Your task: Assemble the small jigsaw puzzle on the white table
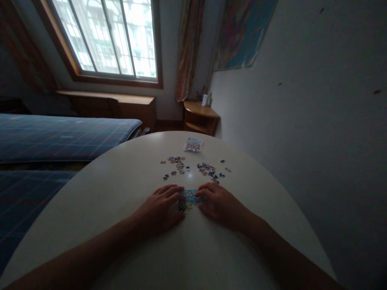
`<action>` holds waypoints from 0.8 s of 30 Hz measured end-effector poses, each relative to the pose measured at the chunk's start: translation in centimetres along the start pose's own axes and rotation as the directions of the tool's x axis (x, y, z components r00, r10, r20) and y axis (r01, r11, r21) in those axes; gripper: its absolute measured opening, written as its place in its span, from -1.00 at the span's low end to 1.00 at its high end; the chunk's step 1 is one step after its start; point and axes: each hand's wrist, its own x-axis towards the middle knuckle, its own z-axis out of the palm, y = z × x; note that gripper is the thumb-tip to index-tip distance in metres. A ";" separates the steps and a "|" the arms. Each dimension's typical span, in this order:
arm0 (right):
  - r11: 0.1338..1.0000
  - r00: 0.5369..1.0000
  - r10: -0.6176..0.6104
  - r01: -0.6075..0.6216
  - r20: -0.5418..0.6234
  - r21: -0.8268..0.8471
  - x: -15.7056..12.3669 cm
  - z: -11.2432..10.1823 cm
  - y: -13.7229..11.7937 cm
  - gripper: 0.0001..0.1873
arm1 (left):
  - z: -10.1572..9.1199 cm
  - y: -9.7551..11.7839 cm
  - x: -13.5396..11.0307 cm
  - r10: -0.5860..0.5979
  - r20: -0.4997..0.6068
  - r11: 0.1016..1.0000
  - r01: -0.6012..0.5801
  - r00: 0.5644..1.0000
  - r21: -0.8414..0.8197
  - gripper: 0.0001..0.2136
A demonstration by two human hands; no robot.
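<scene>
A small joined patch of jigsaw puzzle point(190, 198), blue with white letters, lies on the round white table point(127, 193). My left hand point(161, 209) rests flat on the table, its fingertips touching the patch's left edge. From the other side, my right hand point(220, 205) lies palm down with its fingers stretched onto the patch's right edge. Neither hand grips anything. Beyond the hands lie two scatters of loose puzzle pieces point(178, 164), the right scatter point(210, 169) being the closer to my right hand.
A small picture card point(192, 144) lies near the table's far edge. A bed with a blue checked cover point(60, 135) stands to the left. A wooden corner shelf point(201, 117) and a barred window point(111, 38) are behind; a grey wall runs along the right.
</scene>
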 end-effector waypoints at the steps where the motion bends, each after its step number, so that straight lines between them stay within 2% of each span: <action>1: 1.000 1.000 0.008 -0.008 -0.001 0.002 0.0 0.0 0.0 -0.75 | 0.0 0.1 0.0 0.001 -0.003 1.000 -0.001 1.000 -0.001 -0.65; 12: 0.998 0.998 0.060 -0.059 0.011 -0.006 0.0 0.5 0.2 -0.72 | -0.1 0.2 0.1 0.000 -0.030 1.000 -0.001 1.000 -0.017 -0.60; 24: 1.000 1.000 0.007 -0.006 -0.002 0.021 0.0 0.8 0.4 -0.77 | -0.4 0.3 0.2 -0.034 0.013 0.998 0.035 0.999 -0.050 -0.54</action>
